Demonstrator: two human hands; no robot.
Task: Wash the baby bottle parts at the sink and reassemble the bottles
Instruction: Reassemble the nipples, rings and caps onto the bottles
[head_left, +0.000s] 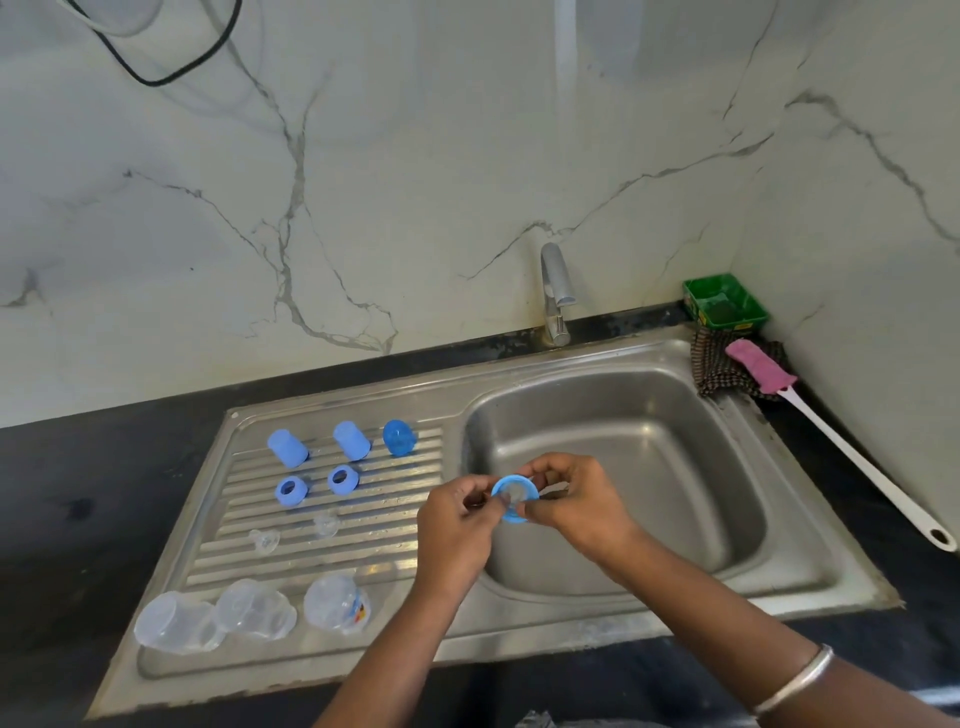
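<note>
Over the left rim of the sink basin, my left hand and my right hand both pinch a blue collar ring with a clear teat seated in it. On the ribbed drainboard stand two pale blue caps, a darker blue cap, and two blue collar rings. Two clear teats lie below them. Three clear bottle bodies lie along the front.
A chrome tap stands behind the basin, with no water running. At the right lie a pink bottle brush with a long white handle, a checked cloth and a green tub. Black counter surrounds the sink.
</note>
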